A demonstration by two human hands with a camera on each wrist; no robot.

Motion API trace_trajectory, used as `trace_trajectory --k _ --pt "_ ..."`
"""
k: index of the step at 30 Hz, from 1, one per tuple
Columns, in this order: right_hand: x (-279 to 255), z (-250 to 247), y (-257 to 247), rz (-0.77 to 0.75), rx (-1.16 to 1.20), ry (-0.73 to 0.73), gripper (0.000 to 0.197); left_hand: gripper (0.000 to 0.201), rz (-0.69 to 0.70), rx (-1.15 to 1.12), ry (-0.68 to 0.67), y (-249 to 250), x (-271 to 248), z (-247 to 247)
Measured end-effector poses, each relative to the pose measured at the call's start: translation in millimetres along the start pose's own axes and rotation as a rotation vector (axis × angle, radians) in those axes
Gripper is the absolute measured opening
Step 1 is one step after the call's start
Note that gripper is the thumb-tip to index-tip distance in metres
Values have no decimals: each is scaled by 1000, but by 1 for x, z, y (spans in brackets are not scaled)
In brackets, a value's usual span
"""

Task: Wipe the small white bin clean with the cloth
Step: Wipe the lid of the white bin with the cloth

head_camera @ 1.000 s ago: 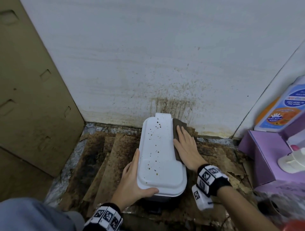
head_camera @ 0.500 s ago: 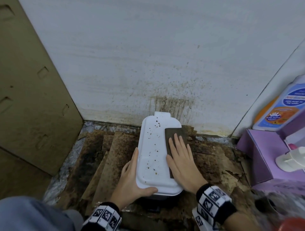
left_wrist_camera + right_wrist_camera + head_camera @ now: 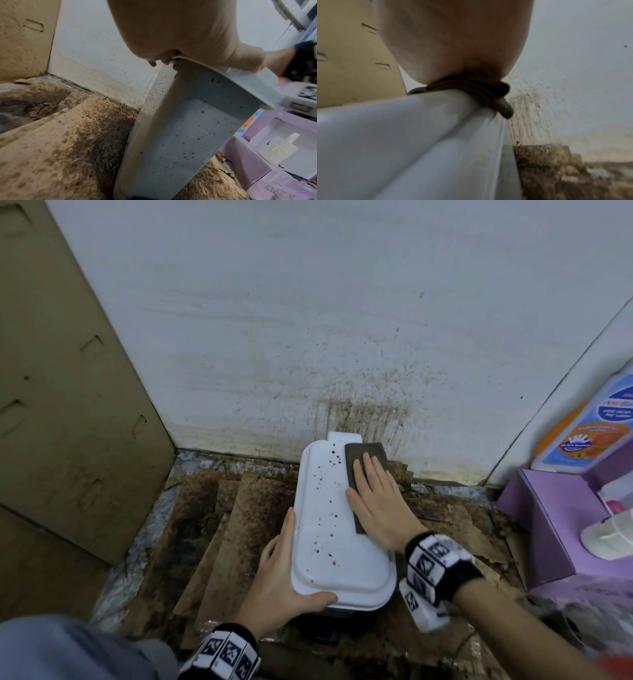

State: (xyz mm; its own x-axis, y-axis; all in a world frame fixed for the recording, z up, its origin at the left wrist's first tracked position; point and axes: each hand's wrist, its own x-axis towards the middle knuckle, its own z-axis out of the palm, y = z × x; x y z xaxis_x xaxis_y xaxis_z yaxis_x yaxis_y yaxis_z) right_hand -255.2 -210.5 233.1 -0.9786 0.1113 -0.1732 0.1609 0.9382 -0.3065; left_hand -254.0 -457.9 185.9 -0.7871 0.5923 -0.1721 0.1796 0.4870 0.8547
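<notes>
The left hand (image 3: 279, 573) grips the near left corner of the small white bin (image 3: 337, 537), thumb curled over its speckled lid. On the lid's far right, the right hand (image 3: 378, 503) presses straight fingers (image 3: 368, 470) on the dark cloth (image 3: 363, 455).

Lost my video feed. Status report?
Left hand steadies bin. Right hand presses cloth flat on lid. Brown specks remain. Nothing obstructing.

Glossy plastic bin (image 3: 337, 546), matt cloth (image 3: 359, 463)
</notes>
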Motion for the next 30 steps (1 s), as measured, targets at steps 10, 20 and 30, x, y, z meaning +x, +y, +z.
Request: trace_trajectory --k 10,20,30 --pt "48 -15 18 -24 -75 11 61 142 9 2 15 -2 2 0" --pt "-61 19 -12 -31 111 80 59 143 21 38 37 -6 2 4" --pt "-96 37 -30 -2 48 156 61 142 25 6 47 -6 3 7"
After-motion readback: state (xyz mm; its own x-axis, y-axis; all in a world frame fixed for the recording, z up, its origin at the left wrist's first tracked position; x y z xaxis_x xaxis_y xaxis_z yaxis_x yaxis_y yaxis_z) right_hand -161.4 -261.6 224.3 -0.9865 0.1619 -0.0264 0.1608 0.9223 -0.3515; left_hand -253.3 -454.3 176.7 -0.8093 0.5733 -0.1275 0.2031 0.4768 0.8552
